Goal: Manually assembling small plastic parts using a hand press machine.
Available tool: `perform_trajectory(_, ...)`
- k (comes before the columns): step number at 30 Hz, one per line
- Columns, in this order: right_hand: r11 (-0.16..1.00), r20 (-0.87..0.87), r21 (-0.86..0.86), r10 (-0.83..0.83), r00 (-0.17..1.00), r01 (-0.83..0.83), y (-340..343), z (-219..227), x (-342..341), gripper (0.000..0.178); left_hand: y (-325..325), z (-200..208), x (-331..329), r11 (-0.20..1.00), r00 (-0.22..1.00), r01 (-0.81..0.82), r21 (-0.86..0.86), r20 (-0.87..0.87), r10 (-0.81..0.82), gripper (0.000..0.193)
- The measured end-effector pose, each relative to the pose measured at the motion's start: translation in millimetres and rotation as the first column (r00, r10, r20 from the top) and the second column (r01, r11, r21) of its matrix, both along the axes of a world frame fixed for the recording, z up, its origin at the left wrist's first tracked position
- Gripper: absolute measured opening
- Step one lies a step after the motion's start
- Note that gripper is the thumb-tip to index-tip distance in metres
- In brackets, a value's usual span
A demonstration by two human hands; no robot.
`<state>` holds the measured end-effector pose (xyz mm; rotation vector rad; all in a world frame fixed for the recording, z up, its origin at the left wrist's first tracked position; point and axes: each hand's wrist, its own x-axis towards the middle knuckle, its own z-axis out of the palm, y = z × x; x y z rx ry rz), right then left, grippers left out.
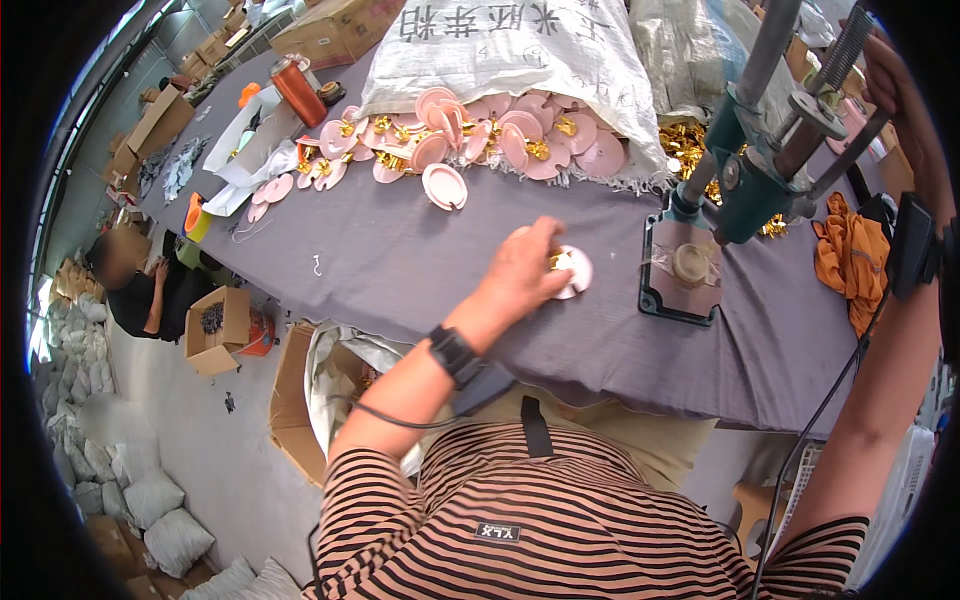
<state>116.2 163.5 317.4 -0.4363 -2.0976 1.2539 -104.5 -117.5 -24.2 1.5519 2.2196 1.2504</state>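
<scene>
My left hand (519, 269) is over the grey cloth, its fingers closed on a pale pink disc (577, 273) with a gold-coloured piece on it. To the right of that disc stands a green hand press (745, 190), its base plate bearing a round, ring-shaped seat (691, 262). My right hand (897, 95) is raised at the far right, closed around the end of the press lever (848, 155); part of this grip is hidden near the picture's rim. Beyond my left hand, a heap of pink discs (520, 140), several with gold pieces, spills from a white woven sack (510, 55).
Gold pieces (683, 150) lie in another sack behind the press. An orange cloth (850, 260) rests right of it. At left are a red-brown cylinder (298, 90) and an orange tape roll (196, 217). A cable crosses my right arm. Another person (140, 285) sits beyond the table's left edge.
</scene>
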Motion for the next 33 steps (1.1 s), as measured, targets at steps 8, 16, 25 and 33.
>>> perform_trajectory(8,0.949,0.106,0.295,-0.152,0.983,0.115,63,-10,46,0.040,-40,42,-112,0.997,0.480,-0.048,-0.066,-0.876,-0.035,0.021)
perform_trajectory(16,0.960,-0.157,0.147,-0.216,0.964,0.239,-19,-14,14,0.021,8,32,-84,0.935,0.999,-0.053,0.350,0.014,0.052,0.031)
perform_trajectory(25,0.943,-0.080,0.163,-0.280,0.957,0.289,-32,-10,15,0.023,90,37,76,0.945,0.453,0.319,0.079,0.863,-0.225,0.036)
perform_trajectory(33,0.995,0.139,0.039,-0.101,0.985,0.096,25,-1,-18,0.013,112,32,91,0.987,0.971,0.159,0.007,0.178,-0.157,0.034)
